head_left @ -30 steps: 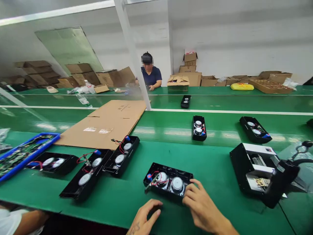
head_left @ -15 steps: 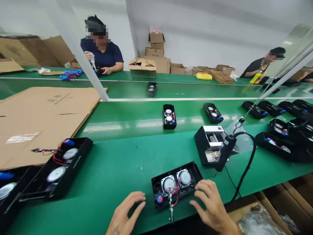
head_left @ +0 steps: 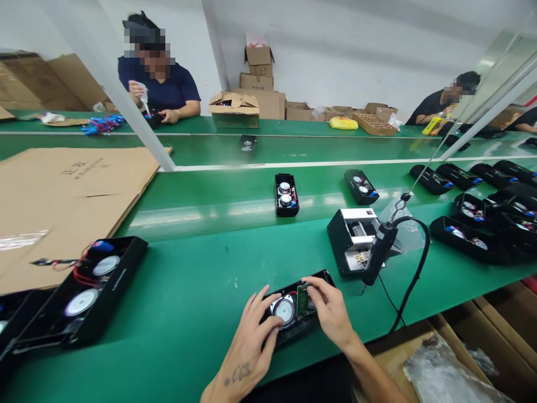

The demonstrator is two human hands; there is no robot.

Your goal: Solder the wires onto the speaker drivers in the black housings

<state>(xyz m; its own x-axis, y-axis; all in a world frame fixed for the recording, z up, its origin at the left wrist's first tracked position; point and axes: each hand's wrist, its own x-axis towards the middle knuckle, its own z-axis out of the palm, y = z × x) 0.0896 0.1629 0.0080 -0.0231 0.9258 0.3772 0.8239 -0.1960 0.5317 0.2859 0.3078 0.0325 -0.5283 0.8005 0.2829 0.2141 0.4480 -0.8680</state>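
Note:
In front of me on the green bench lies a black speaker housing point(head_left: 289, 334), an open shell with two round speakers in it. My left hand point(head_left: 254, 334) is curled over its left end, thumb and index finger at the rim of the left speaker point(head_left: 283, 311). My right hand point(head_left: 330, 310) pinches a small green circuit board point(head_left: 302, 300) between thumb and fingers, holding it upright above the housing. The right speaker is mostly hidden behind the board and that hand. What the left fingertips touch inside the shell is partly covered.
An electric screwdriver point(head_left: 378, 253) hangs at the right before a black-and-white screw feeder point(head_left: 350, 246). More housings stand left point(head_left: 113, 302) and right point(head_left: 465, 238). A cardboard sheet point(head_left: 84, 190) lies at left. Two housings sit on the strip ahead. Co-workers sit across.
Both hands have come in from the sides onto the housing. The right hand has taken hold of the circuit board, which has moved from the front edge to over the speakers.

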